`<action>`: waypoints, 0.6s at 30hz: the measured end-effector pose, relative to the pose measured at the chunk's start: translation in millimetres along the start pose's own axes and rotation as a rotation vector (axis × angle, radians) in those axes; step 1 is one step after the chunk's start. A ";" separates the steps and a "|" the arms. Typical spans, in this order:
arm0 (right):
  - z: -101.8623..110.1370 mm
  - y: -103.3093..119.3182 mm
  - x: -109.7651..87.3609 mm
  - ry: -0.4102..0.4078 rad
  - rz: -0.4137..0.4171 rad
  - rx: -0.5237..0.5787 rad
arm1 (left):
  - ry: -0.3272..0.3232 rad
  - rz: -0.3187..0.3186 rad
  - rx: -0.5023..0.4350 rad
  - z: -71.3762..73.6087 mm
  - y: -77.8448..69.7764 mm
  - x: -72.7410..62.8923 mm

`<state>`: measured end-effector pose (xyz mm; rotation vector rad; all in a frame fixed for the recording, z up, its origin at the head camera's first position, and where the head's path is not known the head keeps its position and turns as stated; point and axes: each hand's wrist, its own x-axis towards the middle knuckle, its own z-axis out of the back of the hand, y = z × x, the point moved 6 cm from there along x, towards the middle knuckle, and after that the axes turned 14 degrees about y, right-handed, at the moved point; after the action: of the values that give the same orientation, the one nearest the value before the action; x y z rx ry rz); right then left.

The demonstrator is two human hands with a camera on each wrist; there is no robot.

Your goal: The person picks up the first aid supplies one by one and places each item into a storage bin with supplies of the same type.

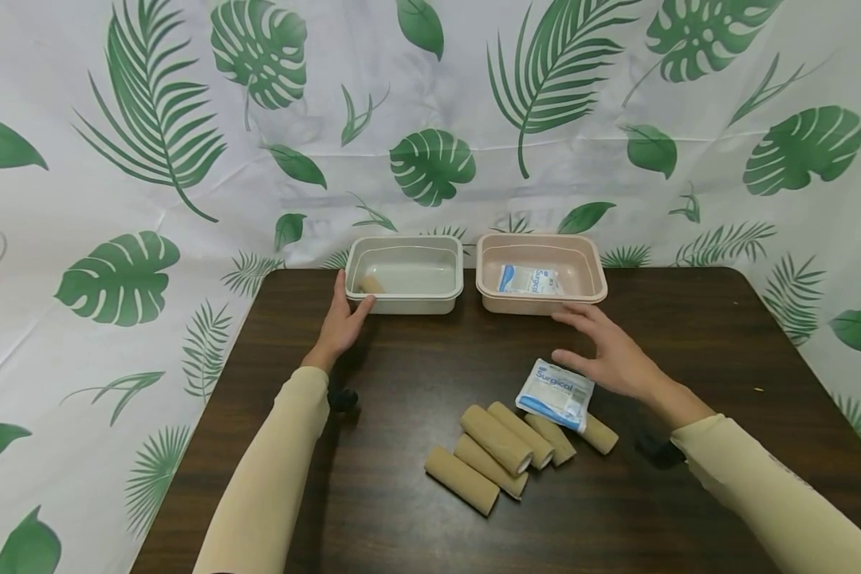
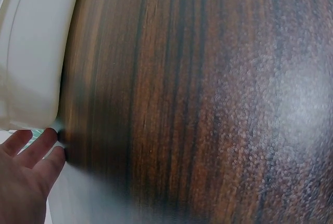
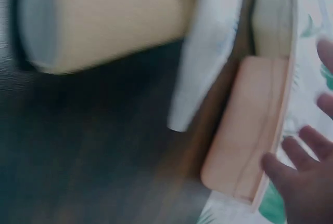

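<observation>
My left hand (image 1: 340, 325) rests at the left end of a pale grey-green plastic bin (image 1: 402, 305), its fingers fairly straight along the outside and the thumb at the front rim. Inside that bin lies a tan roll (image 1: 372, 284). With fingers spread and nothing in them, my right hand (image 1: 610, 355) hovers by the front of a pink plastic bin (image 1: 538, 305). A white and blue packet marked "Surgical" (image 1: 556, 394) lies just below that hand, on top of tan rolls. Another such packet (image 1: 529, 280) is inside the pink bin.
Several tan rolls (image 1: 498, 437) lie in a loose cluster on the dark wood table (image 1: 395, 375). Behind the bins hangs a white cloth with green leaf prints (image 1: 430, 166). The right wrist view is blurred, with a tan roll (image 3: 114, 21) large up close.
</observation>
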<state>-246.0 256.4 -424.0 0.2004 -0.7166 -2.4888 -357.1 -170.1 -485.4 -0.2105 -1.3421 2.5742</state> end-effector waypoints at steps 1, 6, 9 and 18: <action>-6.9 0.5 -2.7 0.052 -0.002 0.000 | 0.001 -0.001 0.000 0.0 0.0 0.1; -36.3 1.0 -14.3 0.264 -0.037 0.016 | 0.002 -0.001 0.000 -0.4 -1.7 -0.5; -45.1 1.8 -17.6 0.309 -0.053 0.013 | 0.009 0.009 0.008 -0.7 -2.9 -1.5; -56.8 -4.5 -19.9 0.365 -0.102 0.008 | 0.012 0.006 0.005 0.2 -5.1 -3.3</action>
<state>-215.3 244.7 -474.7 0.6882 -0.5733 -2.4463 -353.3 -168.3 -481.0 -0.2290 -1.3331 2.5768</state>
